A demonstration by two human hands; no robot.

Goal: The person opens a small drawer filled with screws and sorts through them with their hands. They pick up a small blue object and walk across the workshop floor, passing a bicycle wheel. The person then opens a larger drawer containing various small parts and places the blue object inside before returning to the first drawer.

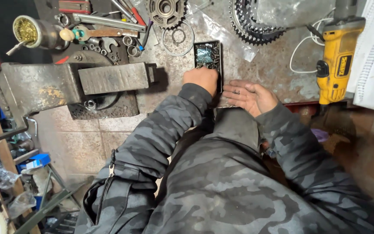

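Black plastic forms the small parts tray (208, 55), a shallow rectangular box filled with screws and other small metal bits, lying on the rusty steel tabletop (273, 65) just past both hands. The left hand (201, 79) rests curled against the near end of the tray; its fingers are tucked under, so whether the grip actually closes on the rim is hard to tell from above. The right hand (249, 95) lies just right of the tray, palm up and fingers spread, holding nothing. Loaded with hardware, the tray probably feels heavier than it looks, and its thin walls may flex; a hold on both long sides, kept level, seems safest against spilling. Left of the left hand stands a heavy bench vise (78, 84); beyond the tray lie a sprocket (166, 12) and a chainring (249, 26). Far right of the right hand sits a yellow angle grinder (337, 56).
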